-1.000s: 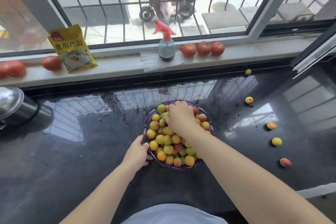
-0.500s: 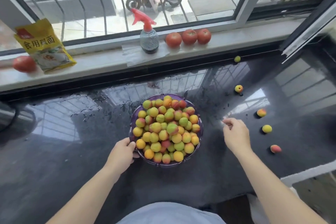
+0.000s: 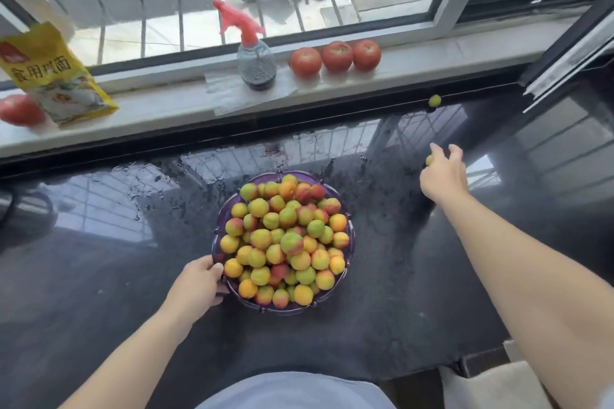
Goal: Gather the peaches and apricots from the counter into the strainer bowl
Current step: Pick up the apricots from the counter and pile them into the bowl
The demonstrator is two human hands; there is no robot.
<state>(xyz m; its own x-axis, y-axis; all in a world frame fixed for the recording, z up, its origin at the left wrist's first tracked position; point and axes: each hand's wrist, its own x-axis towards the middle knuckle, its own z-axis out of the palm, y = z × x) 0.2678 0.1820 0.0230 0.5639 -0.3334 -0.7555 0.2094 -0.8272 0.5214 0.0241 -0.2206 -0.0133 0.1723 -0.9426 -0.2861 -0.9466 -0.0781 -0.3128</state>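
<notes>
The purple strainer bowl [image 3: 349, 244] sits upright on the wet black counter [image 3: 99, 276], round with no clear long axis, its open mouth facing up and heaped with peaches and apricots [image 3: 285, 236]. The left hand [image 3: 197, 282] grips the bowl's near-left rim with curled fingers. To the bowl's far right, the right hand [image 3: 443, 174] reaches out over the counter, fingers loosely spread around a small yellow fruit [image 3: 429, 160] that peeks out beside them; contact cannot be told. Another loose fruit [image 3: 434, 100] lies farther back against the windowsill [image 3: 166, 106]. Behind the bowl on the sill stand a spray bottle [image 3: 255, 63], three tomatoes [image 3: 335, 58] and a yellow packet [image 3: 50, 76].
</notes>
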